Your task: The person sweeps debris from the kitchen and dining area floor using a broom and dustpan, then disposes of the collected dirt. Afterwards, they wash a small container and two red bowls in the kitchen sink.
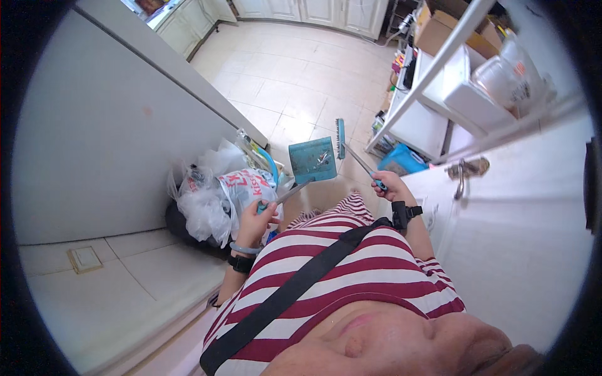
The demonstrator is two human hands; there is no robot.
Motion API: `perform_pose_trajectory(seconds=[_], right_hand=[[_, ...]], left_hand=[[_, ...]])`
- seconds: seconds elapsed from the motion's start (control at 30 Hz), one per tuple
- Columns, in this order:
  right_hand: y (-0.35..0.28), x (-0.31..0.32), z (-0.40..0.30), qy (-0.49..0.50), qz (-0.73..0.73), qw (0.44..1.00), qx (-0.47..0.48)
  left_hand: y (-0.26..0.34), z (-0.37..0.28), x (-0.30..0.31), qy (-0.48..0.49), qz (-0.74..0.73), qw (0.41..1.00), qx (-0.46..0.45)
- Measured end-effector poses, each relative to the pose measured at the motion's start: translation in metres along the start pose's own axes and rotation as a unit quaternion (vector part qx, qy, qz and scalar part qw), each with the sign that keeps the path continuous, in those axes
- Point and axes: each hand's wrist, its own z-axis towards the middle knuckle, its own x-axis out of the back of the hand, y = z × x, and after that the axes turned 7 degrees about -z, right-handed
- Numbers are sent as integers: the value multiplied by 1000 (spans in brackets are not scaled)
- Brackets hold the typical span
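My left hand [257, 220] is closed on the handle of a teal dustpan [312, 160]; small debris lies in its pan. The handle slopes from the hand up to the pan, which is in front of me near the floor. My right hand [391, 185] grips the teal end of a long grey handle, whose other end carries a teal brush head [340, 138] with dark bristles. The brush head is just right of the pan, with a narrow gap between them in this view.
Plastic bags [211, 207] are heaped beside my left hand against a grey panel. At right are a white shelf unit [418, 127] with boxes, a blue container [403, 160] and a white door with a metal handle [461, 178]. White cabinets [320, 14] line the far side of the tiled floor.
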Motion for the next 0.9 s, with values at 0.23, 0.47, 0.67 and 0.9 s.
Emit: perform_pose_trajectory(seconds=[0.23, 0.47, 0.67, 0.9], right_hand=[[-105, 25, 101, -86, -12, 995, -55], [-197, 36, 156, -126, -8, 988, -84], [-266, 38, 219, -198, 74, 973, -94], [-346, 71, 279, -217, 181, 950, -136]], left_hand=[[43, 49, -30, 91, -32, 994, 49], [88, 96, -60, 138, -119, 981, 62], [132, 154, -65, 182, -134, 973, 39], [194, 256, -58, 181, -117, 976, -36]])
